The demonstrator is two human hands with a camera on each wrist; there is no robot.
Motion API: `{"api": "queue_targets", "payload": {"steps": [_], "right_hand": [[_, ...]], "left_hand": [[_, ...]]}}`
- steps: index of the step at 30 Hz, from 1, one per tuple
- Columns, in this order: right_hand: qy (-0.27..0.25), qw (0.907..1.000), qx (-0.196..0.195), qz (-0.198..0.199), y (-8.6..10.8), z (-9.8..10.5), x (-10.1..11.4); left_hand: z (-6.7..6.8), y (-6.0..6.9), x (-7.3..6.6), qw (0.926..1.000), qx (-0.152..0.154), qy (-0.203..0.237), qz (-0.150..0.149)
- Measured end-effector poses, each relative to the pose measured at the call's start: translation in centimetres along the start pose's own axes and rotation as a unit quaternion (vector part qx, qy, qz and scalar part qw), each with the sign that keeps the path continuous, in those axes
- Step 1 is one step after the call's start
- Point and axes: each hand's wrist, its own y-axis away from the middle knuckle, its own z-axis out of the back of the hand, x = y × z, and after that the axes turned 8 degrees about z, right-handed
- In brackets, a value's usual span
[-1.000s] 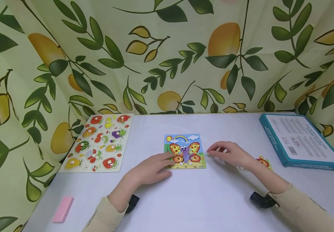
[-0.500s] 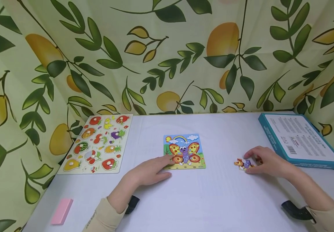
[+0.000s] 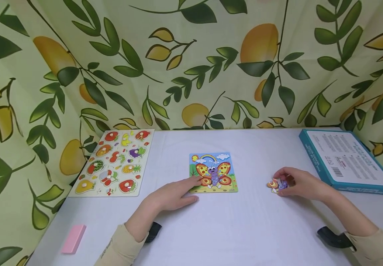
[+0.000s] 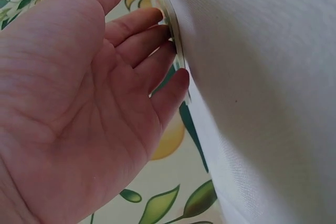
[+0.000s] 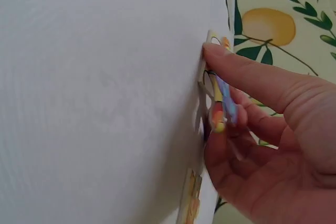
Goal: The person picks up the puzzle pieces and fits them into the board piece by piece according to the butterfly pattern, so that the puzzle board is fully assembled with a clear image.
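A butterfly picture puzzle [image 3: 215, 175] lies flat mid-table in the head view. Its lower left edge sits under the fingertips of my left hand [image 3: 169, 196], whose fingers are extended. The left wrist view shows that palm [image 4: 100, 114] and the fingers against the board's thin edge. On the right, my right hand [image 3: 302, 186] pinches a small colourful puzzle piece [image 3: 273, 184] between thumb and fingers, low over the white table. Side-on in the right wrist view, the puzzle piece [image 5: 216, 90] is tilted and overlaps other purple and orange parts; how many pieces there are, I cannot tell.
Another puzzle piece [image 5: 190, 198] lies on the cloth below the right hand. A fruit peg board [image 3: 113, 162] is at the left back and a pink block [image 3: 73, 239] at the left front. A teal-edged box [image 3: 351, 159] occupies the right; patterned curtain [image 3: 191, 74] stands behind.
My right hand has moved right, from beside the butterfly puzzle to the small piece that lay near the box, and now pinches it. The left hand has stayed on the puzzle.
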Motion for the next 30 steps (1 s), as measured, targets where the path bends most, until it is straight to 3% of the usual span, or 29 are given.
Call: {"api": "queue_targets", "payload": {"steps": [7,11,14,18,22,30], "right_hand": [[-0.057,0.9977,-0.021,0.031,-1.9,-1.0,0.9],[-0.124,0.9914,0.003,0.04,-4.0,-2.0,2.6],[-0.148,0.9877,0.027,0.044,-5.9,-3.1,4.4],[-0.131,0.9889,0.038,0.058,-8.3,-5.0,6.7],[-0.095,0.9912,0.022,0.09,-10.0,-6.9,8.2],[-0.051,0.9897,-0.002,0.133,-11.3,-8.7,9.3]], "left_hand": [[0.0,-0.1,-0.1,0.9999,-0.004,-0.009,-0.005],[0.1,-0.2,-0.2,0.9999,-0.006,-0.013,-0.005],[0.1,-0.3,-0.3,0.9999,-0.005,-0.015,-0.006],[0.1,-0.3,-0.3,0.9998,-0.005,-0.017,-0.009],[0.0,-0.4,-0.3,0.9998,-0.003,-0.017,-0.011],[-0.1,-0.2,-0.1,0.9998,-0.005,-0.016,-0.011]]}}
